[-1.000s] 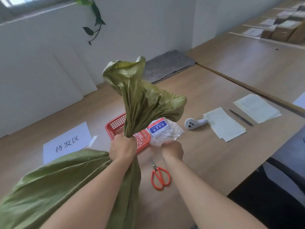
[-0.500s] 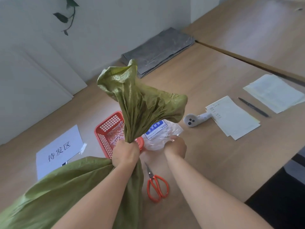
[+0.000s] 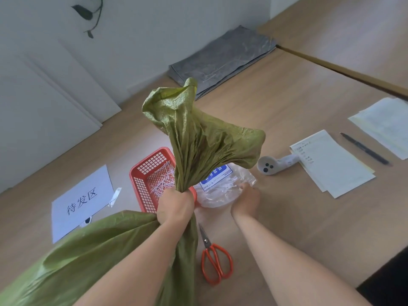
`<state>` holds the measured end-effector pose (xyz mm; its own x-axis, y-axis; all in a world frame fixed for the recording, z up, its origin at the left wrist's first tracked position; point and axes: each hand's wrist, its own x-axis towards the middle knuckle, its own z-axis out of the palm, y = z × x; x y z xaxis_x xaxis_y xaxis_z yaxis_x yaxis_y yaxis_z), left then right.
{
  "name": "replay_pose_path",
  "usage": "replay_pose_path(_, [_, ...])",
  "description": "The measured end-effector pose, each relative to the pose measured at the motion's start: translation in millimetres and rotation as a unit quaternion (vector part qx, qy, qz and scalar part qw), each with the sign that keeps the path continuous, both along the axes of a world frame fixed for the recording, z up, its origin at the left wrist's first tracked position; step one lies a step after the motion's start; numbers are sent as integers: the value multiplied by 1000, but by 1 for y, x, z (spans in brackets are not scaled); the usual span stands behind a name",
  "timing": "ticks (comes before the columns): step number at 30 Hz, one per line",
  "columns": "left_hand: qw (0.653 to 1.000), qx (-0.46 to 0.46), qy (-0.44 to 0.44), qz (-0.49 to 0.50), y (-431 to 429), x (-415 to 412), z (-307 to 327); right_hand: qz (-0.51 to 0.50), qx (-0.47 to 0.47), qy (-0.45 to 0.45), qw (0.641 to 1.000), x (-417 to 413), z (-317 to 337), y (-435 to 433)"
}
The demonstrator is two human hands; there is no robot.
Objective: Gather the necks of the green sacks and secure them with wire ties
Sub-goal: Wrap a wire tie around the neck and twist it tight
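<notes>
The gathered neck of the crinkled green sack [image 3: 198, 146] is gripped upright by the left hand [image 3: 174, 206] over the wooden bench [image 3: 298, 228] — gathering seems done. The right hand [image 3: 245, 200] is set at the clear plastic bag of ties [image 3: 217, 194], and whether it grips anything cannot be told; one tie must be drawn out next.

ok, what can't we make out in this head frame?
All head view.
1. Right hand: its fingers are hidden behind its own back at the clear bag; holding a tie or not, cannot tell.
2. Green sack: body cut off by left and bottom edges; left hand covers the gathered neck.
3. Bag label: partly behind the sack's flared top.
4. Writing on the paper: too small.
</notes>
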<state>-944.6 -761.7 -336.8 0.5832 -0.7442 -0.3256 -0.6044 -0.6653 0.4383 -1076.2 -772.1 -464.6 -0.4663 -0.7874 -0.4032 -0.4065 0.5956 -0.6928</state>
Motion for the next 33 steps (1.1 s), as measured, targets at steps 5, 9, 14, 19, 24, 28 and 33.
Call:
replay_pose_path(5, [1000,8,5,1,-1,6,-2,15,67,47,997,-1,2,7])
replay_pose_path(9, [1000,2,6,1,5,11,3,69,110,96,987,-1,9,26])
replay_pose_path(14, [1000,-9,22,0,19,24,19,119,152,114,975,-6,42,42])
replay_pose_path(19, [998,-39,46,-4,40,49,46,256,227,83,936,15,111,63])
replay_pose_path(24, [992,-94,86,-9,71,97,75,294,216,53,929,90,179,81])
replay_pose_path(28, [985,-132,111,-24,108,152,108,267,136,28,954,162,213,107])
replay_pose_path(33, [971,-171,168,-18,161,241,143,245,-11,30,969,252,262,156])
